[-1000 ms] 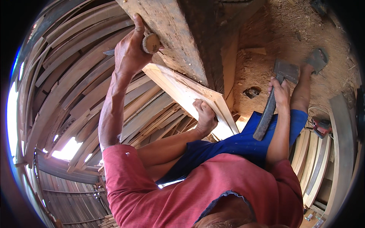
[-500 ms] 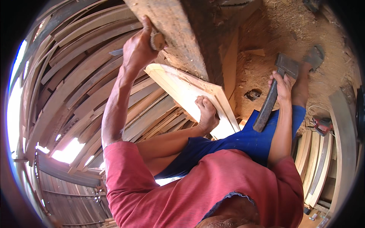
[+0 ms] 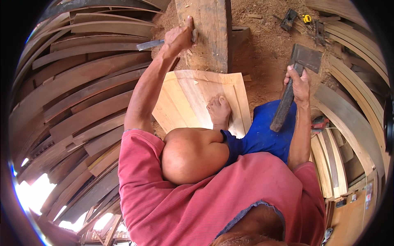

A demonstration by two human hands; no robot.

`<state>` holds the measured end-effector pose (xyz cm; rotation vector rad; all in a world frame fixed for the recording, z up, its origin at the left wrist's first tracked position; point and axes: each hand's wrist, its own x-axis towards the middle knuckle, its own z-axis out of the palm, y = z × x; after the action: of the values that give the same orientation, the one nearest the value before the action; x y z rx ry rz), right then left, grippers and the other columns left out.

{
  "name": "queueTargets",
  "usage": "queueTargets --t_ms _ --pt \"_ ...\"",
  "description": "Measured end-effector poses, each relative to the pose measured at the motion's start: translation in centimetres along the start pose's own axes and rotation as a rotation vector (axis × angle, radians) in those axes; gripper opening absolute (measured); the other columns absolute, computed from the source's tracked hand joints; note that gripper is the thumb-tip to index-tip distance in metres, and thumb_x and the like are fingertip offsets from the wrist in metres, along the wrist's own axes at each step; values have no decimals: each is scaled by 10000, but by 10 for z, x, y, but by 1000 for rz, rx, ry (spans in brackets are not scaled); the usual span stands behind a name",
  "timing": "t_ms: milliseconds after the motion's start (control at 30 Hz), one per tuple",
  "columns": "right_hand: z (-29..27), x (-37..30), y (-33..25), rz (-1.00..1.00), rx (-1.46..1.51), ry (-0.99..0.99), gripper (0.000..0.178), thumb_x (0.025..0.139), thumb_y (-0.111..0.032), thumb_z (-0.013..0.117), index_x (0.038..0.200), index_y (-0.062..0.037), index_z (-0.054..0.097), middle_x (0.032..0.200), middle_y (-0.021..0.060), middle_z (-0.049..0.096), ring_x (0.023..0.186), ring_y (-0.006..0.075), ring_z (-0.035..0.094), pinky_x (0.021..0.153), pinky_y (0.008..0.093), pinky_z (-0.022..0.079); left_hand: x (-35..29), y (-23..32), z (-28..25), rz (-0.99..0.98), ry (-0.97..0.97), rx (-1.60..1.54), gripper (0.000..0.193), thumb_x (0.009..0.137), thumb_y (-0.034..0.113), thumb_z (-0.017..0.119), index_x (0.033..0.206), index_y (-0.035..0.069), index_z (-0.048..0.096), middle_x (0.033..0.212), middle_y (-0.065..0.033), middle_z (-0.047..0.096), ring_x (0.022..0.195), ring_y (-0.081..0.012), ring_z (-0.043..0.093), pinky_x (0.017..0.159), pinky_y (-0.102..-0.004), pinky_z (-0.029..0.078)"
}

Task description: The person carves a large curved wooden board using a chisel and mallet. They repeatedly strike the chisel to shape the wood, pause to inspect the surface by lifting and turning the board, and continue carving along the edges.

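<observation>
My left hand (image 3: pixel 176 40) is closed around a chisel (image 3: pixel 148 45), over the near left edge of a thick wooden beam (image 3: pixel 207 39). The chisel's flat metal blade points left, its handle end shows on the right of the fist, and my thumb lies stretched toward the beam. In my right hand (image 3: pixel 300 85) is a mallet (image 3: pixel 307 58), gripped high on its dark handle just under the blocky dark head. The handle slants down to the left over my blue shorts. A pale carved wooden panel (image 3: pixel 174 100) leans against the beam's near end, with my bare foot (image 3: pixel 219 110) on it.
Stacked curved boards (image 3: pixel 90 78) fill the left side, and more planks (image 3: pixel 357 49) line the right. Wood shavings cover the floor (image 3: pixel 262 53). A yellow tape measure (image 3: pixel 307 18) lies at the back right beside dark tools. A red power tool (image 3: pixel 319 124) sits right of my shorts.
My view has turned, so the beam now stands upright in the picture and the chisel blade shows more fully. Both hands keep their holds; the mallet remains raised over my right leg.
</observation>
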<state>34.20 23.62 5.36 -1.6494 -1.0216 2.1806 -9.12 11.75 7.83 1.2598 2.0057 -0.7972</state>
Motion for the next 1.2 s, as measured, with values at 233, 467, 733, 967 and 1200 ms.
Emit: queueTargets --t_ms 233,467,733,967,1200 --pt "17 -73 -57 -374 -115 89 164 986 -154 693 1056 -33 608 854 38 622 748 122 620 641 268 519 -66 62 -38 209 197 -896 1035 777 534 880 1484 -5 350 1068 -259 710 1066 -311 709 868 -452 632" --pt "45 -110 -49 -424 -103 94 189 973 -167 703 1038 -15 611 801 43 602 668 121 590 615 267 508 -88 128 -28 716 187 -1169 558 826 398 872 1199 45 653 1115 -120 734 1061 -241 690 929 -382 562" --pt "38 -145 -47 -471 -127 151 139 961 -130 689 992 -4 640 772 38 615 654 118 580 619 277 487 -93 148 -13 707 179 -1219 338 862 257 840 1079 44 692 954 -40 730 908 -135 664 834 -328 549" --pt "11 -154 -44 -490 -111 195 150 980 -136 695 1038 -18 622 849 24 587 676 104 567 606 274 512 -92 155 -12 816 135 -1159 271 860 200 834 1048 54 706 923 -6 721 881 -108 649 810 -313 546" --pt "12 -154 -46 -518 -114 219 138 976 -137 697 1017 -12 657 782 18 613 642 109 573 600 264 495 -94 158 -8 897 80 -1158 277 841 188 821 1054 54 707 905 -4 711 865 -109 645 801 -311 546"
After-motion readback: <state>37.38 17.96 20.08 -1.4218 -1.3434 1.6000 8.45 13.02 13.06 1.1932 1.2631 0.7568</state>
